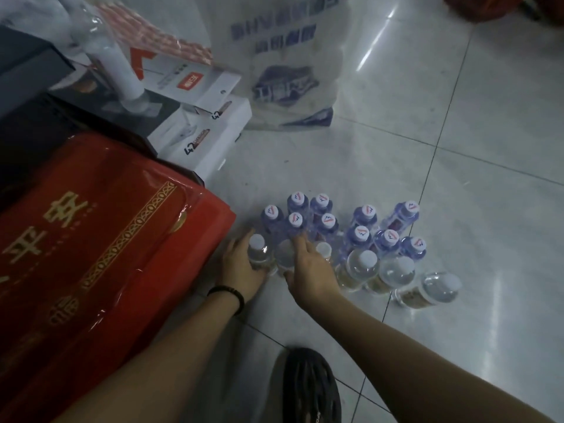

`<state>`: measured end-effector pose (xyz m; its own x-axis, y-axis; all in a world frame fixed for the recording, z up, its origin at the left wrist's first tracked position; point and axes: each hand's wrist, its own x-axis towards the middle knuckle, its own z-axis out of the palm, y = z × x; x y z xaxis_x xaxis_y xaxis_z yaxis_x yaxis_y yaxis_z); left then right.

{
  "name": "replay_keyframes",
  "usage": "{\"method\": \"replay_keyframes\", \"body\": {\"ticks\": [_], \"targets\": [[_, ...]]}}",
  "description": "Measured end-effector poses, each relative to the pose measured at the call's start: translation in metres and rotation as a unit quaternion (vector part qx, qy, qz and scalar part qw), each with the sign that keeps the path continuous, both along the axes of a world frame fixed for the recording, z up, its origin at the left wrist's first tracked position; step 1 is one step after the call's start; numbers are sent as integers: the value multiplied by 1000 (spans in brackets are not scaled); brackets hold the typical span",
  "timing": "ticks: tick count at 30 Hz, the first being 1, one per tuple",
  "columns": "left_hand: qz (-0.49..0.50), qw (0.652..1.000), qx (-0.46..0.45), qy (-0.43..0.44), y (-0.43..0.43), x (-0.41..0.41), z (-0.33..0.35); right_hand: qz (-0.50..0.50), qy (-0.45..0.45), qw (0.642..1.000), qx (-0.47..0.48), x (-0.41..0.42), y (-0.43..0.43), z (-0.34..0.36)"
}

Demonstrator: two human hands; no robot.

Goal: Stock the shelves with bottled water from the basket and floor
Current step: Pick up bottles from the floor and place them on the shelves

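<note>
Several small water bottles stand in a cluster on the tiled floor [457, 148]. The far ones have printed white caps [328, 221]; the near ones have plain white caps [366, 260]. My left hand [241, 267], with a black band on its wrist, curls round a plain-capped bottle [258, 248] at the cluster's left edge. My right hand [311, 267] reaches over the neighbouring bottle [285, 254], its fingers spread across it and the thumb at its near side. No shelf or basket is in view.
A red plastic-wrapped gift box [91, 239] lies close on the left, touching the bottle cluster. White cartons [207, 129] and a printed white sack [287, 71] stand behind. My dark shoe [311, 389] is at the bottom centre.
</note>
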<state>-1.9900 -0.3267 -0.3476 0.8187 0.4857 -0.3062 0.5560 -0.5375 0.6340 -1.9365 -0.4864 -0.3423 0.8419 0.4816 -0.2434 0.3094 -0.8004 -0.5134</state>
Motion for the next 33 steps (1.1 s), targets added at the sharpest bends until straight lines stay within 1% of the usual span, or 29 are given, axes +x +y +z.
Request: {"method": "replay_keyframes", "body": {"ticks": [2,7,9,11,13,14,17,19,21,22,24,26,28,30,33], "targets": [[-21,1000,19,3,3,1,-4,5,-7,1000,6,-7,-1,-10],[-47,999,24,-13,14,-12,-17,5,-15,1000,13,-25,-1,-29],[-58,997,35,-26,15,-18,-23,18,-16,1000,-7,-30,-4,-37],[-74,994,55,-56,14,-22,-30,37,-17,999,-27,-36,-8,-45],[-93,991,75,-65,14,-24,-37,64,-17,997,-42,-43,-13,-53],[-104,990,69,-63,15,-25,-40,77,-9,996,-48,-46,-14,-58],[-133,989,2,-64,17,-28,-44,129,-3,989,-77,-54,-17,-72],[-127,988,-8,-82,19,-31,-47,139,1,987,-75,-55,-19,-76],[-78,993,-18,-83,20,-35,-46,105,-2,994,-22,-49,-18,-70],[-46,995,-27,-82,21,-39,-45,57,-2,998,21,-46,-16,-62],[9,996,-46,-78,20,-49,-43,-55,11,994,91,-39,-11,-39],[45,994,-59,-83,16,-60,-33,-116,49,985,114,-34,-5,-18],[77,989,-72,-106,12,-69,-17,-129,66,982,124,-31,1,2],[94,982,-85,-138,11,-76,8,-123,62,981,136,-29,3,22],[58,978,-111,-166,16,-83,45,-93,46,987,124,-28,12,58]]}}
